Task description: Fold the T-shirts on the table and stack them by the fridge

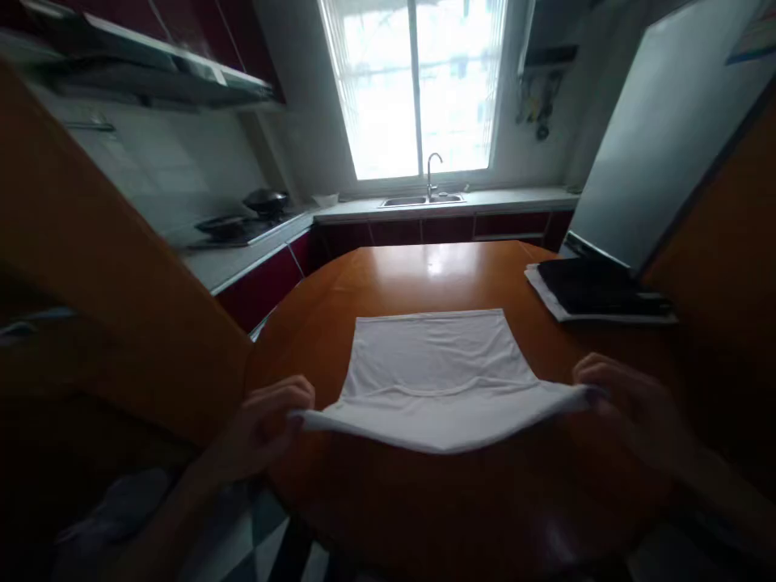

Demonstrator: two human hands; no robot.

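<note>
A white T-shirt (433, 352) lies on the wooden table (321, 323), its straight far edge flat on the top. Its near part is lifted off the surface and sags in the middle between my hands. A curved seam, like a neckline, crosses it. My left hand (270, 420) pinches the near left corner. At the near right corner, my right hand (618, 404) is closed on the cloth too. Both hands are slightly blurred.
On the table's right side rests a stack of folded dark and white cloth (600, 289). Beyond the table are a counter with a sink (418, 200) and, at left, a stove with pans (265, 202). A refrigerator (655, 137) stands at right.
</note>
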